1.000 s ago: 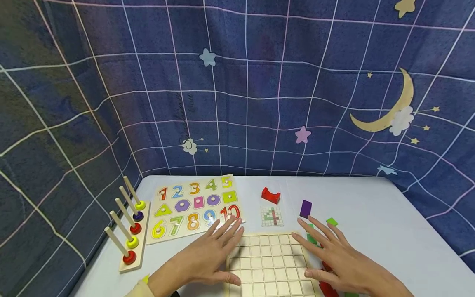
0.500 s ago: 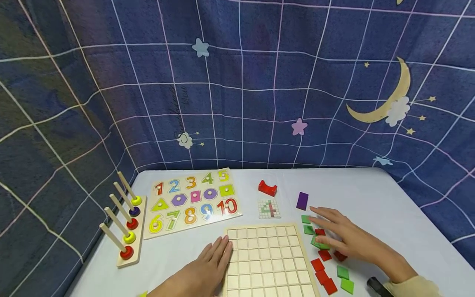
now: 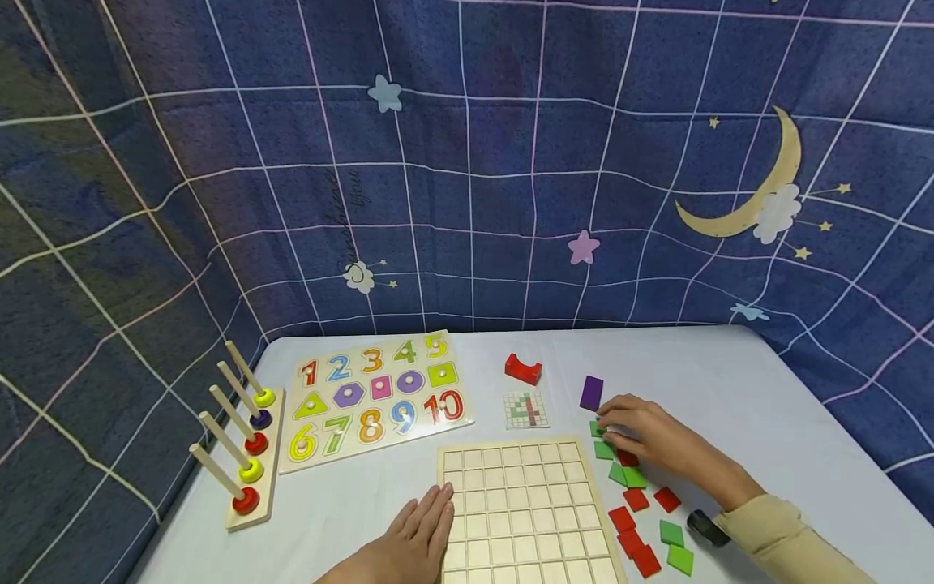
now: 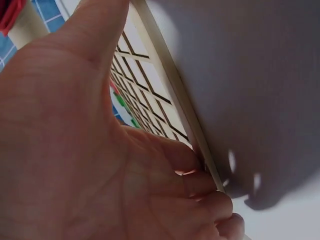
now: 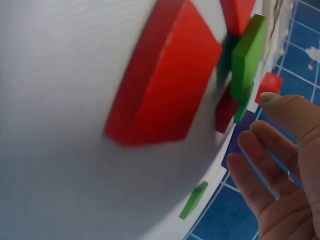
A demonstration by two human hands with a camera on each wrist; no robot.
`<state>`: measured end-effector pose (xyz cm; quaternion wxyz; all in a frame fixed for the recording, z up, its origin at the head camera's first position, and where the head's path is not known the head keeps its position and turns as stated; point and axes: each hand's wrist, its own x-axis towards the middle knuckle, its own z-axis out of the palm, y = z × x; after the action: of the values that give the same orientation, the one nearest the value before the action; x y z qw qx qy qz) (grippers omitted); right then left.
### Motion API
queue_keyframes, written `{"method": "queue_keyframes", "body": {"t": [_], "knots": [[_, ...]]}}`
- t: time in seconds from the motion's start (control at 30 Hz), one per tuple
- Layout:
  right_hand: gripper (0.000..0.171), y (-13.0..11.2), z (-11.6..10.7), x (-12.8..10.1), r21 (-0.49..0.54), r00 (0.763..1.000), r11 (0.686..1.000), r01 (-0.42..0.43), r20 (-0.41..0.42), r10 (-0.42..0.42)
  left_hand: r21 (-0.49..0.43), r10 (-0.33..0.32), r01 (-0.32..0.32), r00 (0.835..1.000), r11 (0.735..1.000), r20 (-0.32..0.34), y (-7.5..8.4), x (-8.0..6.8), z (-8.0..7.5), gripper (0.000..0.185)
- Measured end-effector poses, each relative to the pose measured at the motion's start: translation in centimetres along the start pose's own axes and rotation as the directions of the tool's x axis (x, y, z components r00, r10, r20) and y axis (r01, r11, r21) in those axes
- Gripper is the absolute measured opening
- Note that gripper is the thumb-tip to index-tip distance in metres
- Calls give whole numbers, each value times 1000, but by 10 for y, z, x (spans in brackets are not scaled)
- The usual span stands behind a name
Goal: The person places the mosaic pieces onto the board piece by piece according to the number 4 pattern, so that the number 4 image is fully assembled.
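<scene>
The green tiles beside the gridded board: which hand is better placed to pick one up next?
Probably the right hand: it is close to the green tiles, while the left hand lies at the opposite edge of the gridded board.

Lying flat on the tabletop [image 3: 766, 405] as a pale wooden board [image 3: 522, 503] with rows of little squares, touching the left grip [image 3: 414, 535] along its left edge. Sitting in a messy line just right of the board as flat green tiles [image 3: 635, 478] and flat red tiles [image 3: 645, 561], some touching, some apart. Peeking out at the far end as one green tile [image 3: 596, 430], partly hiding behind the right grip [image 3: 645, 430].
</scene>
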<state>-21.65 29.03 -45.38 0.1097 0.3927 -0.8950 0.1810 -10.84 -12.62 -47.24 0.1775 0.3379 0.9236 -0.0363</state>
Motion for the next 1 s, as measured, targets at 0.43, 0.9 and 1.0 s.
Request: {"method": "queue_keyframes", "body": {"t": [0.43, 0.9, 1.0], "knots": [[15, 1, 8, 8, 21, 991, 993, -118, 61, 116, 268, 145, -117, 985, 956, -88, -18, 8, 7, 88], [17, -12, 6, 22, 66, 1000, 998, -22, 22, 20, 329, 73, -47, 995, 943, -66, -1, -5, -22, 88], [17, -17, 11, 28, 57, 999, 997, 48, 10, -49, 324, 93, -62, 992, 944, -83, -7, -3, -12, 95]]}}
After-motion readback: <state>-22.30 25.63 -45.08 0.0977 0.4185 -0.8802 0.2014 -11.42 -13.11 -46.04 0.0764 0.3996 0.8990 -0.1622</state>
